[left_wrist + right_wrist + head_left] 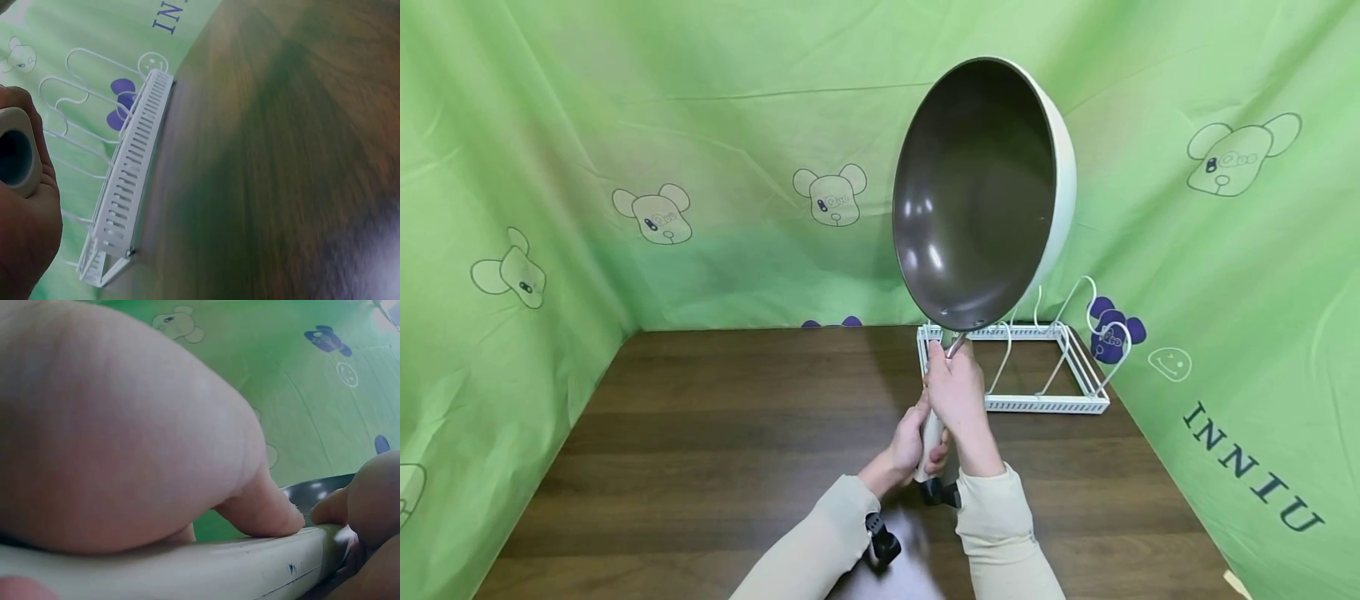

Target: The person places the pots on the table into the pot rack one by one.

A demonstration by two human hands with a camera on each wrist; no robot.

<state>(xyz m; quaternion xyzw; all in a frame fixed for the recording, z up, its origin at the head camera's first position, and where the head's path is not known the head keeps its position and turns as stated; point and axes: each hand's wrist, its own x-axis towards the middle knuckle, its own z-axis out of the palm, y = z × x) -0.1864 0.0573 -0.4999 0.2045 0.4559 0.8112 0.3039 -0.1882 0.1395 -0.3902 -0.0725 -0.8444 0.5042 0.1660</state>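
Note:
A deep frying pan with a dark inside and a pale outside is held up on edge, its open side turned left and toward me. My left hand grips the lower part of its pale handle. Higher up, close to the pan's body, my right hand grips the same handle. The left wrist view shows the handle's hollow end poking out of my left hand. In the right wrist view my left hand looms large before the camera, with my right hand beyond it.
Behind the hands, a white rack with curved wire dividers stands at the back right of the brown wooden table. The pan partly covers it. Green printed cloth encloses the back and sides.

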